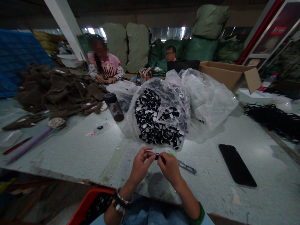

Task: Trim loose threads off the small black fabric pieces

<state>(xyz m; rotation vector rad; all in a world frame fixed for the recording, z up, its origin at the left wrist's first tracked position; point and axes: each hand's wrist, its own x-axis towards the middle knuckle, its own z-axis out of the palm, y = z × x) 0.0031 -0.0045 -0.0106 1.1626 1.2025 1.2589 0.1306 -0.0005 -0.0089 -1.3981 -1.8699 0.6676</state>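
Note:
Just above the table's near edge, my left hand point(142, 161) and my right hand point(169, 164) meet, pinching a small black and white piece point(157, 156) between the fingertips. Its exact kind is too small to make out. Right behind them lies a clear plastic bag point(133, 120), its mouth facing me, filled with many similar small black and white pieces point(150, 125). A grey-handled cutter point(187, 166) rests on the table beside my right hand, partly hidden by it.
A dark phone point(237, 165) lies at right, with black cords point(274, 120) beyond. A lidded bottle point(114, 107) stands left of the bag. Brown garments point(58, 89) are heaped at left, near a purple-handled stick point(32, 148). Below the edge is a red crate point(85, 203). Two people sit across.

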